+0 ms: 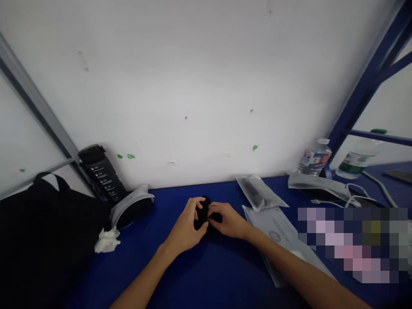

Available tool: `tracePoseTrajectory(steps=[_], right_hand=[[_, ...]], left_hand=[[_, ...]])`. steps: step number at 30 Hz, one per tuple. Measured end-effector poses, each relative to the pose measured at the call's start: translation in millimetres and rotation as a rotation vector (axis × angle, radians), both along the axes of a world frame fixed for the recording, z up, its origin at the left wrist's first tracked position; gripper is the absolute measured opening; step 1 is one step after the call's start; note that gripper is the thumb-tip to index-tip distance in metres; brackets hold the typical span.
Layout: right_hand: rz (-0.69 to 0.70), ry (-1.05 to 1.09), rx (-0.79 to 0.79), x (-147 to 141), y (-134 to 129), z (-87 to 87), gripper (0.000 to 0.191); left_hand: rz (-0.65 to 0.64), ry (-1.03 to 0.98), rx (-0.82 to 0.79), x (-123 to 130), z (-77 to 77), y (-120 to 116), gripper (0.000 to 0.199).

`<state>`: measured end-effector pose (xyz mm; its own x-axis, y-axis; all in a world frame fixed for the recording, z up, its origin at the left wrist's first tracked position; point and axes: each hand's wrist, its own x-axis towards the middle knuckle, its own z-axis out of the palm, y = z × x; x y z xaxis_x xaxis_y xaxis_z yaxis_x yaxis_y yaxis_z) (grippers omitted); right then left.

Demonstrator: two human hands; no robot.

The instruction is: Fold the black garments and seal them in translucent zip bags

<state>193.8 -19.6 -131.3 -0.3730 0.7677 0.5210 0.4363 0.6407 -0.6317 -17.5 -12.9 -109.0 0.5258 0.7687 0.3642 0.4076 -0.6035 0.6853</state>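
Note:
A small black object (202, 214) is held between both hands over the middle of the blue tabletop (180, 274); its kind cannot be made out against the dark surface. My left hand (189, 221) curls around its left side, with fingers and thumb closed on it. From the right, my right hand (227, 219) pinches its edge with thumb and fingertips. Just right of my right hand lies a frosted plastic bag (277, 234) with faint print, partly under my right forearm. Behind that, a smaller frosted pouch (259, 193) has something dark inside.
At left are a black bag (41, 240), a crumpled white tissue (107, 240), another frosted pouch (131, 206) and a black bottle (103, 174). Clear plastic bottles (315, 159), a pouch (317, 184) and a white cable (357, 197) stand or lie at right. A white wall (212, 86) closes the back.

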Motion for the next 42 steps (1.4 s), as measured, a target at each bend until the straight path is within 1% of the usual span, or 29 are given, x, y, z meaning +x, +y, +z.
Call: tracePoseTrajectory(steps=[2, 5, 7, 8, 11, 12, 13, 14, 16, 17, 18, 19, 21, 23, 25, 27, 28, 30, 32, 33, 36, 39, 42], right_hand=[[-0.011, 0.026, -0.003, -2, 0, -1.0, 0.019], [-0.078, 0.036, -0.017, -4, 1, -6.7, 0.018], [-0.113, 0.045, -0.035, -5, 1, -9.6, 0.017], [-0.103, 0.046, -0.043, -4, 1, -9.4, 0.016], [-0.009, 0.004, -0.021, 3, -1, 0.5, 0.018], [-0.014, -0.025, 0.002, 8, -2, 6.6, 0.02], [-0.055, -0.071, 0.022, 13, -4, 13.5, 0.021], [-0.135, -0.134, 0.029, 20, -5, 20.4, 0.019], [-0.337, -0.362, -0.036, 36, -8, 32.2, 0.009], [-0.421, -0.501, -0.11, 44, -9, 36.1, 0.008], [-0.477, -0.635, -0.201, 50, -10, 38.3, 0.013], [-0.498, -0.746, -0.289, 56, -10, 38.9, 0.015], [-0.466, -0.869, -0.397, 60, -10, 36.7, 0.015], [-0.424, -0.893, -0.411, 59, -10, 33.1, 0.015], [-0.409, -0.882, -0.397, 54, -10, 31.0, 0.013], [-0.4, -0.868, -0.403, 51, -10, 30.9, 0.007], [-0.39, -0.856, -0.409, 51, -10, 31.3, 0.008], [-0.375, -0.826, -0.416, 52, -10, 31.9, 0.017], [-0.357, -0.796, -0.421, 55, -10, 31.9, 0.026], [-0.343, -0.779, -0.426, 56, -10, 31.5, 0.03], [-0.286, -0.741, -0.432, 58, -9, 28.7, 0.045], [-0.244, -0.697, -0.411, 56, -9, 22.2, 0.06], [-0.22, -0.599, -0.355, 53, -8, 14.5, 0.07]], left_hand=[[-0.011, -0.025, 0.01, 1, -1.1, 0, 0.068], [-0.077, -0.045, -0.029, 3, -0.8, -4, 0.071], [-0.122, -0.021, -0.048, 4, 0.5, -6, 0.072], [-0.134, 0.001, -0.042, 4, 1.3, -7, 0.072], [-0.15, 0.105, 0.011, 3, 3.4, -7, 0.066], [-0.159, 0.145, 0.034, 2, 3.7, -7, 0.064], [-0.173, 0.18, 0.051, 2, 3.8, -7, 0.063], [-0.186, 0.204, 0.061, 1, 3.5, -7, 0.062], [-0.182, 0.214, 0.062, 1, 2.1, -8, 0.064], [-0.16, 0.206, 0.06, 2, 1.0, -8, 0.066], [-0.123, 0.198, 0.065, 3, -0.3, -9, 0.066], [-0.075, 0.195, 0.079, 4, -1.7, -9, 0.065], [0.05, 0.202, 0.127, 6, -4.6, -9, 0.064], [0.165, 0.23, 0.166, 7, -6.7, -8, 0.062], [0.234, 0.259, 0.169, 5, -7.0, -6, 0.06], [0.254, 0.259, 0.151, 3, -4.5, -3, 0.059], [0.259, 0.239, 0.146, 2, -2.3, -3, 0.058], [0.259, 0.176, 0.149, 1, 3.1, -3, 0.054], [0.236, 0.142, 0.164, 2, 8.1, -7, 0.05], [0.204, 0.153, 0.162, 3, 9.6, -10, 0.047], [0.041, 0.275, 0.105, 8, 8.8, -17, 0.041], [-0.074, 0.361, 0.064, 9, 4.3, -18, 0.052], [-0.171, 0.358, 0.026, 5, 4.1, -14, 0.054]])
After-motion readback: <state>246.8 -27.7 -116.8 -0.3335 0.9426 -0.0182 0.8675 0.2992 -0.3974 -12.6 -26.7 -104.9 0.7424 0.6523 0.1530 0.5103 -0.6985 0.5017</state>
